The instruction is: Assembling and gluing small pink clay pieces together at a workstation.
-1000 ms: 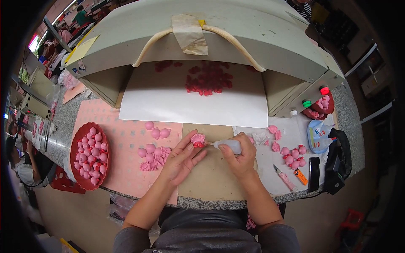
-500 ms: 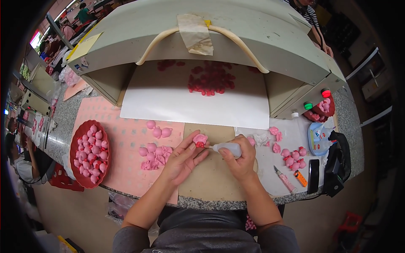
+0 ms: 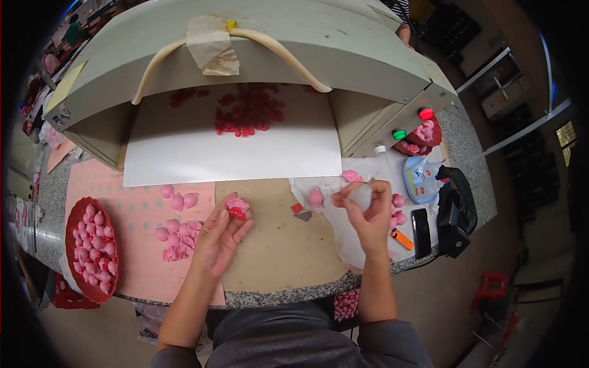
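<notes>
- A small pink figurine (image 3: 237, 206) with a red part on its near side is pinched at the fingertips of the left hand (image 3: 219, 236), over the brown board (image 3: 276, 245) at the middle of the bench; it looks squat and its long axis cannot be told.
- A whitish squeeze bottle (image 3: 362, 196) is gripped in the clenched right hand (image 3: 367, 216), over the white cloth (image 3: 343, 239); which way its tip points cannot be told.
- The figurine and the bottle are held well apart.
- Loose pink figurines (image 3: 175, 230), rounded and glossy, are spread on a pale pink mat (image 3: 132, 257) left of the left hand.
- A dark red oval tray (image 3: 70, 245) at far left is filled with more pink figurines.
- A small red bowl (image 3: 423, 138) at right rear is filled with pink pieces.
- Red pieces (image 3: 248, 110) are heaped on a white sheet (image 3: 245, 156) inside a grey hooded box (image 3: 307, 49).
- A beige hose (image 3: 288, 58) is taped across the hood.
- An orange lighter (image 3: 403, 239) and a black phone (image 3: 421, 232) are laid at the right, on the speckled stone bench (image 3: 288, 297).
</notes>
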Motion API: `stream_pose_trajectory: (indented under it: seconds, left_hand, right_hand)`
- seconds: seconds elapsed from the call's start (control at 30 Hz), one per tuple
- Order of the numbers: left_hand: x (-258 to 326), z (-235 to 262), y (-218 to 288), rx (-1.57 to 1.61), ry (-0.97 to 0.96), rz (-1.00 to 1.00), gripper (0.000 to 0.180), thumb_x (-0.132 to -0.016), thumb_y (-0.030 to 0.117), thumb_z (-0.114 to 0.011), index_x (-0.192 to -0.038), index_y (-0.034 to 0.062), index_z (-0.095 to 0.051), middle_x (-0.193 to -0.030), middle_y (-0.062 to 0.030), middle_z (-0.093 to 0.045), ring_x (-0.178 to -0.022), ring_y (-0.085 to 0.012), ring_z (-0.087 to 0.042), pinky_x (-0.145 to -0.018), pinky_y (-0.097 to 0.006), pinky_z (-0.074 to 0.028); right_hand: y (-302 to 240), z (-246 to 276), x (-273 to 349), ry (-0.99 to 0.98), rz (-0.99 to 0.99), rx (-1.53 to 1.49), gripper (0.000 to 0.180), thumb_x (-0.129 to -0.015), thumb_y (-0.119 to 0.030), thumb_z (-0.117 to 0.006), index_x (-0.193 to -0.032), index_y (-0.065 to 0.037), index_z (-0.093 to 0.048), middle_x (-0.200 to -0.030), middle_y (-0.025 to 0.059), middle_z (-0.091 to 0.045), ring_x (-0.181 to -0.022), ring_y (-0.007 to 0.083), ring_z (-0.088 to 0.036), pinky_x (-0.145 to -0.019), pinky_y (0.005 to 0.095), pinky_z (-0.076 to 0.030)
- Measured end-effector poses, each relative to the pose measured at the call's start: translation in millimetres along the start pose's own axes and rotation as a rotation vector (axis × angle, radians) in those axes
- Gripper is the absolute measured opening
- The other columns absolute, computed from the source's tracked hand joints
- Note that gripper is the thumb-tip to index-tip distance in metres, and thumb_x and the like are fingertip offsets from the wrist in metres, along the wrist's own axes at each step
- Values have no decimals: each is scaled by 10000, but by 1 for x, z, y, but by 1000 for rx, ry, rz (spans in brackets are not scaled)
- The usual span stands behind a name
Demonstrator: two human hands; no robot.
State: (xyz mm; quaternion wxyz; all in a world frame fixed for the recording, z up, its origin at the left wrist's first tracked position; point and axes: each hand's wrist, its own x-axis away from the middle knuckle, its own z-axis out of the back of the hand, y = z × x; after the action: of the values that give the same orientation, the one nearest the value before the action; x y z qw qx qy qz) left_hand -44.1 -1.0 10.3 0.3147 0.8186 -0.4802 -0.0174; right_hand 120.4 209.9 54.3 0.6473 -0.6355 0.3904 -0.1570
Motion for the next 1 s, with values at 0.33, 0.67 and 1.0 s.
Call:
stream_pose_trajectory:
  seconds: [0.33,0.67,1.0]
  left_hand:
    - [-3,1,0,19,13,-5,451,-934,214,-494,-1322,20,-372,-1099,-90,-578,-975,-176,-593,-885,-314,-501]
    - [-2,1,1,-3,14,-6,422,-940,221,-483,-1302,20,-405,-1096,-80,-581,-950,-156,-594,-894,-320,-491]
    - [0,5,4,52,-27,15,406,-931,233,-502,-1281,38,-435,-1148,-91,-569,-953,-145,-588,-900,-332,-485]
  right_hand:
    - [2,62,12,13,-15,963,195,-720,-8,-689,-886,-23,-587,-854,47,-578,-774,160,-580,-675,273,-459]
    - [-4,-7,27,-224,-427,635,233,-746,-84,-697,-957,-27,-619,-891,91,-624,-850,238,-600,-762,298,-472]
    - [20,-35,26,-532,-76,777,330,-709,12,-673,-1028,-35,-604,-982,98,-579,-912,245,-584,-772,309,-480]
